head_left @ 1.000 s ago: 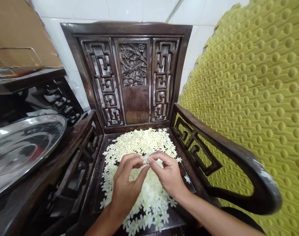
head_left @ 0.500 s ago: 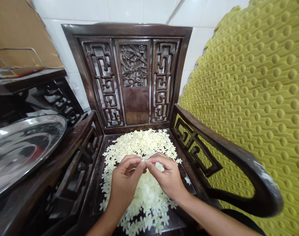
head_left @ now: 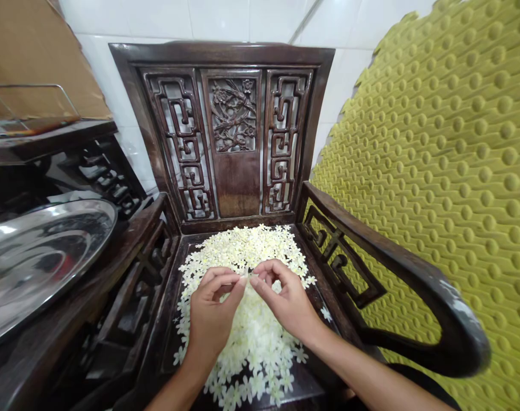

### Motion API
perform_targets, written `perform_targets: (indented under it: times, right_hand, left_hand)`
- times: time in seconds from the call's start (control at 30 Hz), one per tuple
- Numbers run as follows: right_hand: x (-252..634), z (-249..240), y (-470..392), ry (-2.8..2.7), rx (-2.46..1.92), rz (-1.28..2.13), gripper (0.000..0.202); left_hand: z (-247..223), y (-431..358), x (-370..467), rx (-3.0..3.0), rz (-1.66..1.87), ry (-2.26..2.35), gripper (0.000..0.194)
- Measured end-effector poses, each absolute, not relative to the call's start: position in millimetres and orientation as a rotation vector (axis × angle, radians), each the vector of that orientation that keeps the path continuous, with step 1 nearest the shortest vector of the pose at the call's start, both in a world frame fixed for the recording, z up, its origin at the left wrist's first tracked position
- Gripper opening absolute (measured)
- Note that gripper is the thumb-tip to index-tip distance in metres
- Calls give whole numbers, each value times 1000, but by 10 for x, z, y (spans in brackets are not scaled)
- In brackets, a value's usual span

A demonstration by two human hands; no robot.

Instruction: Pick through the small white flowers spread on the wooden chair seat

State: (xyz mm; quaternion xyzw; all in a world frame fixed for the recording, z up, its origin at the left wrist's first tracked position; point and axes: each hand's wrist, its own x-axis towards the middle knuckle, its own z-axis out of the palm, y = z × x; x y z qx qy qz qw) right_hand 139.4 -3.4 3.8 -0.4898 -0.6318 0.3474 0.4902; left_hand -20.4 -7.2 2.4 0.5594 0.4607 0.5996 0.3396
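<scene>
My left hand point(head_left: 214, 302) is closed in a pinch, thumb against forefinger, on a small white flower point(head_left: 248, 274) mostly covered by the fingertips. From the other side, my right hand point(head_left: 287, 297) pinches at the same flower, its tips a short gap from the left ones. Under both hands, many loose white flowers point(head_left: 253, 242) with pale yellow centres lie heaped over the dark wooden seat point(head_left: 302, 385). A single flower point(head_left: 325, 313) rests apart near the seat's right side.
The chair has a carved backrest point(head_left: 237, 182), a left armrest point(head_left: 127, 242) and a curved right armrest point(head_left: 396, 268). A round metal tray point(head_left: 92, 251) stands at the left. Yellow studded foam matting point(head_left: 448, 148) rises at the right, and cardboard point(head_left: 32, 51) leans behind the tray.
The fingertips of my two hands have drawn slightly apart; my left hand has shifted a little to the left. The heap of flowers looks the same.
</scene>
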Motion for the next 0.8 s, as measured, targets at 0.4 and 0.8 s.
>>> perform_targets:
  times: [0.4, 0.8]
  right_hand:
    - [1397, 117, -85, -1618, -1172, 772, 8]
    - [1449, 97, -44, -1705, -1191, 714, 11]
  left_hand:
    - [8, -130, -106, 1251, 1379, 1007, 5]
    - [55, -156, -86, 1028, 1261, 966, 14]
